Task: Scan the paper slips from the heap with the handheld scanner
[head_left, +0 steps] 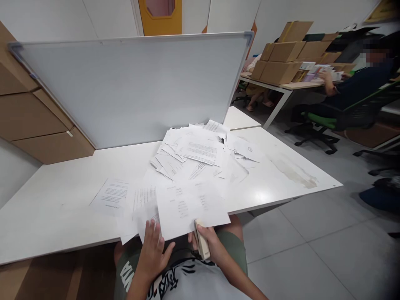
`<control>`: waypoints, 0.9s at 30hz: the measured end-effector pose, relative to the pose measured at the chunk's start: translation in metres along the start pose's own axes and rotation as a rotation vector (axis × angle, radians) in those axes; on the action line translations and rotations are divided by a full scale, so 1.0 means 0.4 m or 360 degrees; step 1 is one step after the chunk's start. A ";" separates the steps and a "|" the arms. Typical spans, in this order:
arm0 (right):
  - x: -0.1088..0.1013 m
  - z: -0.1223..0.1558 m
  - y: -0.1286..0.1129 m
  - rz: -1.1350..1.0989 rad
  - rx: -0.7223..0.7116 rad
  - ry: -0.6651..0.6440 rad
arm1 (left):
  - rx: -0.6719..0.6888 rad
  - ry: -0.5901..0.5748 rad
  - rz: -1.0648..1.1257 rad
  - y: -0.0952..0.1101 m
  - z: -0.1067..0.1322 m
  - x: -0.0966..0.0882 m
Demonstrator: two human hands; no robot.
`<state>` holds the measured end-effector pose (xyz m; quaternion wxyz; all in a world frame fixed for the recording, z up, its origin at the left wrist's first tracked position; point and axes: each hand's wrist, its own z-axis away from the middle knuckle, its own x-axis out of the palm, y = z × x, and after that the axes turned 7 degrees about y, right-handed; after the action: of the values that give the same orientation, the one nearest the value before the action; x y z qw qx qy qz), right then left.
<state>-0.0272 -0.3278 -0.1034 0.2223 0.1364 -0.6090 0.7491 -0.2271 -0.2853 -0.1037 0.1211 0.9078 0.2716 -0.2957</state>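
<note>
My right hand (214, 243) is closed around a cream stapler (203, 243), held at the table's front edge over my lap. The stapler's front end meets the lower edge of a printed sheet (193, 204); I cannot tell whether the paper is between its jaws. My left hand (153, 248) is open, its fingers stretched out over the lower edge of another sheet (144, 214) and its thumb apart. Whether the fingertips press on the paper is unclear. Farther left lies a printed page (111, 196), partly overlapped by the neighbouring sheets.
A messy heap of papers (200, 150) covers the middle of the white table (62, 200). Behind it leans a whiteboard (140, 91), with cardboard boxes (40, 116) on the left. At another table on the right, a seated person (353, 91) handles small items near stacked boxes (278, 71).
</note>
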 end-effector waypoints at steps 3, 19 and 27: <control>-0.049 -0.012 -0.072 0.0215 -0.0142 0.0111 | -0.0099 -0.0417 -0.0128 -0.033 0.011 0.013; -0.130 -0.110 -0.269 0.0236 -0.0557 0.0230 | -0.0099 -0.0625 -0.0394 -0.137 0.066 0.056; -0.152 -0.248 -0.186 0.0094 -0.0436 0.0606 | -0.0138 -0.0491 -0.0299 -0.154 0.072 0.077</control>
<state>0.0689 -0.2298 -0.0909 0.3275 -0.0565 -0.6558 0.6778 -0.2544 -0.2326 -0.1489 0.1724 0.8162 0.3458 -0.4294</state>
